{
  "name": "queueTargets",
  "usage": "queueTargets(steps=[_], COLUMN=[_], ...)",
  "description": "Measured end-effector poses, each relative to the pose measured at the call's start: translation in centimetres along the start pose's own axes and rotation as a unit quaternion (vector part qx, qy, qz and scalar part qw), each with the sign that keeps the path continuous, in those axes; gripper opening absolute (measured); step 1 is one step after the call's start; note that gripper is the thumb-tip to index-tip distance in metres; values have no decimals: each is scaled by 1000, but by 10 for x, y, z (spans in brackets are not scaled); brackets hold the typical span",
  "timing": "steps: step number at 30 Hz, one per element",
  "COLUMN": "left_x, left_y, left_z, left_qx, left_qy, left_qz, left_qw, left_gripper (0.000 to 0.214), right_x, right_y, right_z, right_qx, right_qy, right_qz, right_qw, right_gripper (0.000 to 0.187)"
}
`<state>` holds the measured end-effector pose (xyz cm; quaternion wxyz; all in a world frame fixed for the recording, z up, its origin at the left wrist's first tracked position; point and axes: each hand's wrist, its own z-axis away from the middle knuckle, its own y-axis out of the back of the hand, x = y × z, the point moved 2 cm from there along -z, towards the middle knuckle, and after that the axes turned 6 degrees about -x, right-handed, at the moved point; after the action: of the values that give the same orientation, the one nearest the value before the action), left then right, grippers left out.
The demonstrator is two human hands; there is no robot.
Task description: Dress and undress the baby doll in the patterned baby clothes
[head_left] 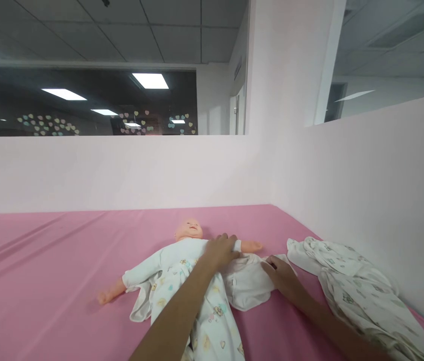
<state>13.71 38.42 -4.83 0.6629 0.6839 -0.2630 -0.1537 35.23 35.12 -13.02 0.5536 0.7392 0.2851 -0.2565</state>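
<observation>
A baby doll (189, 229) lies on its back on the pink sheet, arms stretched out to both sides. It wears white clothing with a printed animal pattern (215, 311) on the lower part. My left hand (222, 250) is wrapped over the doll's upper arm, on the right side of the picture, near the shoulder. A plain white baby garment (248, 286) is spread beside and partly beneath the doll. My right hand (282, 275) pinches this garment at its right edge, below the doll's bare hand (251, 246). The fingertips of both hands are partly hidden.
A rumpled heap of white printed baby clothes (362, 286) lies to the right along the wall. The pink sheet (46, 281) covers the surface up to the low white walls (121, 173), which meet in a corner. Windows rise above them.
</observation>
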Motion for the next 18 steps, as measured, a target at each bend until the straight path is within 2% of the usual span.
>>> queueTargets(steps=[3, 5, 7, 9, 11, 12, 14, 16, 18], left_x=[7, 8, 3, -8, -25, -35, -56, -75, -90], left_y=[-5, -3, 1, 5, 7, 7, 3, -3, -10], left_z=[-2, 1, 11, 31, 58, 74, 105, 131, 149], left_qx=[-8, -8, 2, 39, 112, 154, 199, 217, 205], left_qy=[-5, -8, -8, 1, 26, 50, 110, 186, 253], left_qz=[-16, -22, -20, 4, 51, 76, 129, 212, 316], left_qw=[1000, 1000, 1000, 999, 992, 984, 965, 935, 891], left_gripper=[49, 45, 39, 35, 34, 35, 36, 39, 45], right_x=[-9, -20, -34, -52, -69, -75, -83, -87, -89], right_y=[-4, -5, -4, -2, -2, -3, -9, -20, -35], right_z=[14, 25, 36, 45, 53, 56, 59, 57, 51], right_qx=[-16, -21, -14, -1, -9, -27, -79, -129, -171], right_qy=[65, 111, 129, 144, 165, 170, 155, 108, 46], right_qz=[96, 200, 275, 280, 210, 154, 29, -94, -215], right_qw=[993, 973, 953, 949, 964, 973, 984, 981, 960], right_gripper=[22, 24, 27, 30, 30, 30, 28, 26, 31])
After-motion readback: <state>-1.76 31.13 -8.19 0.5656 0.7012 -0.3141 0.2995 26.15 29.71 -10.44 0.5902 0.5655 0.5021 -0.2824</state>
